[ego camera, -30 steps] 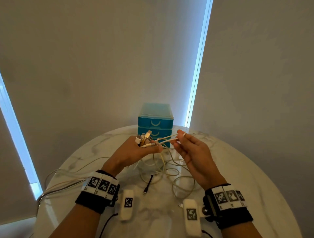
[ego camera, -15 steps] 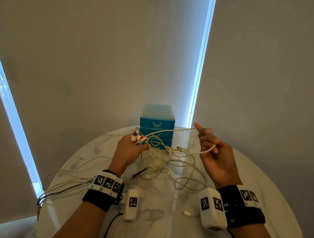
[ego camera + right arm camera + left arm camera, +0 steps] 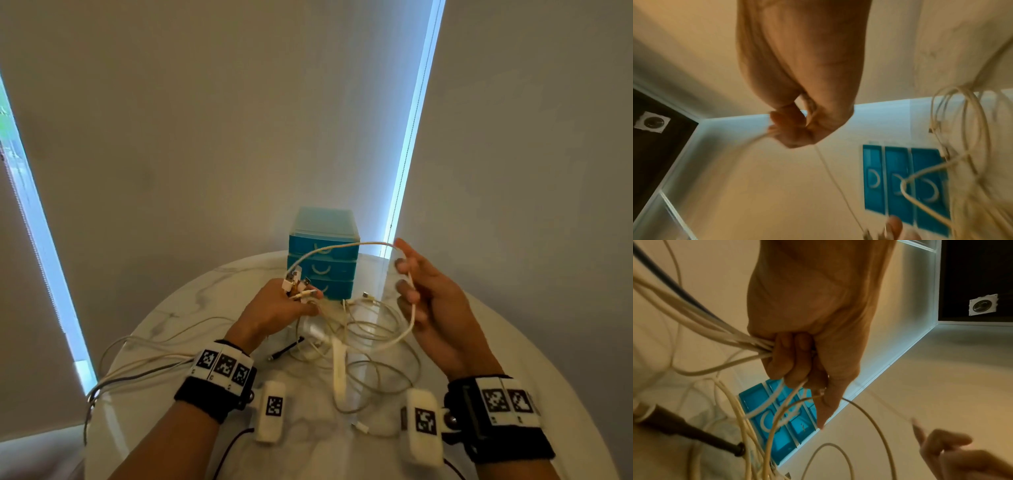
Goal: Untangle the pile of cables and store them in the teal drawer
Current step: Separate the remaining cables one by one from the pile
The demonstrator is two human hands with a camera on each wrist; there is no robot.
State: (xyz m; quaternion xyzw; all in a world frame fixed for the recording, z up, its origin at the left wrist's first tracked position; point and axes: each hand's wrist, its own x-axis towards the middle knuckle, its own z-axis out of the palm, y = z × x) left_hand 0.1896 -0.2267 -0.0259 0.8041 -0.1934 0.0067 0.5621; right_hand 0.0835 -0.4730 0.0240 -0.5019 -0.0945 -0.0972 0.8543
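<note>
Near the table's [image 3: 178,308] front, loose cables [image 3: 370,346] lie coiled. Above them, the left hand [image 3: 274,310] clenches a bundle of plug ends [image 3: 296,282], while the right hand's [image 3: 435,308] curled fingers hold one white cable [image 3: 342,247]. Farther back stands the teal drawer unit [image 3: 323,253], closed.

At table centre, the left hand [image 3: 277,308] grips a bundle of cable plugs [image 3: 297,282] while, at three o'clock from it, the right hand [image 3: 433,305] holds one white cable [image 3: 412,318] arching before the teal drawer unit [image 3: 323,253] at twelve o'clock.
</note>
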